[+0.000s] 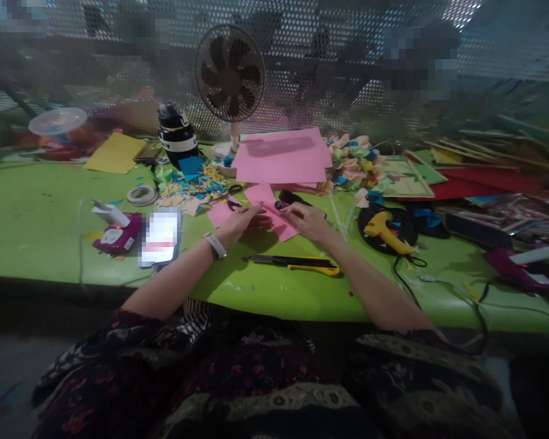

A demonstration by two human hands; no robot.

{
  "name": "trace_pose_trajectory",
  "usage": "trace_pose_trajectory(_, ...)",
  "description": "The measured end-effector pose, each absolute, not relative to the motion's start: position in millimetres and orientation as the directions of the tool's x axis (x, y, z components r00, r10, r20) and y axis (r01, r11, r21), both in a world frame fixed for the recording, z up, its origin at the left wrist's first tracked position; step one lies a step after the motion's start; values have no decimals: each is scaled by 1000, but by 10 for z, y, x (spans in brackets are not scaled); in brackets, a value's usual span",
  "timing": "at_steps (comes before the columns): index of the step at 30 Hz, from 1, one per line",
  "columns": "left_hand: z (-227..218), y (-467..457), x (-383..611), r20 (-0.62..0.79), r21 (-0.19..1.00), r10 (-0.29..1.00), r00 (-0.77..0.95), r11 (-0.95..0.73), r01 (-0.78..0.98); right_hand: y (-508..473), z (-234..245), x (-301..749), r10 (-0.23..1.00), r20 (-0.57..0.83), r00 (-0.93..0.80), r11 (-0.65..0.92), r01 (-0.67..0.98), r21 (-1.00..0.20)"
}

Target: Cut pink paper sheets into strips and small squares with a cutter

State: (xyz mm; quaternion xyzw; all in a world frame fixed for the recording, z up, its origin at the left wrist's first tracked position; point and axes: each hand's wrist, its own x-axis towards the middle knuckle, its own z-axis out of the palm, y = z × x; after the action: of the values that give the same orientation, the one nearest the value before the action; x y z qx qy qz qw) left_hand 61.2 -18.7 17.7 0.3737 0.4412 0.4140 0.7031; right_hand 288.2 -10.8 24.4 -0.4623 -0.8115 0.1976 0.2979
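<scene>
The left hand [243, 224] and right hand [307, 219] were both closed on a small piece of pink paper [287, 230], at the middle of the table [238, 299]; it looked only partly worked. Larger pink sheets [283, 164] lay flat and apparently uncut on the far side, while curled paper pieces [354, 158] to their right seemed already shaped. White lettering on the black bottle [179, 135], far left, was only partly visible and unreadable; the phone screen [160, 236] was blurred out.

Both hands [244, 222] [307, 222] on pink paper [284, 229]
</scene>
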Motion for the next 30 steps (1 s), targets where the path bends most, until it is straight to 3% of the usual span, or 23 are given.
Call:
trace_pose_trajectory(4,151,-137,655,-355,858,896,265,425,-287,-88,125,2812,773,269,-575,626,624,-468)
trace_pose_trajectory(8,105,-44,702,-341,910,903,262,387,-148,-121,126,2800,713,239,-659,685,582,-437)
trace_pose_trajectory(11,76,10,746,-322,942,927,190,333,-28,-153,178,2816,736,199,-647,652,601,-461)
trace_pose_trajectory(14,106,11,721,-291,956,948,131,294,-5,-142,195,2863,797,253,-548,598,661,-453)
trace_pose_trajectory(19,348,-38,463,-295,949,941,165,309,-65,-58,153,2971,826,355,-438,562,699,-443)
trace_pose_trajectory(24,432,-121,310,-221,937,955,200,265,-229,-59,146,2923,689,440,-576,723,587,-364)
trace_pose_trajectory(30,255,-220,480,-301,851,914,273,386,-355,-127,130,2819,557,388,-735,826,441,-350)
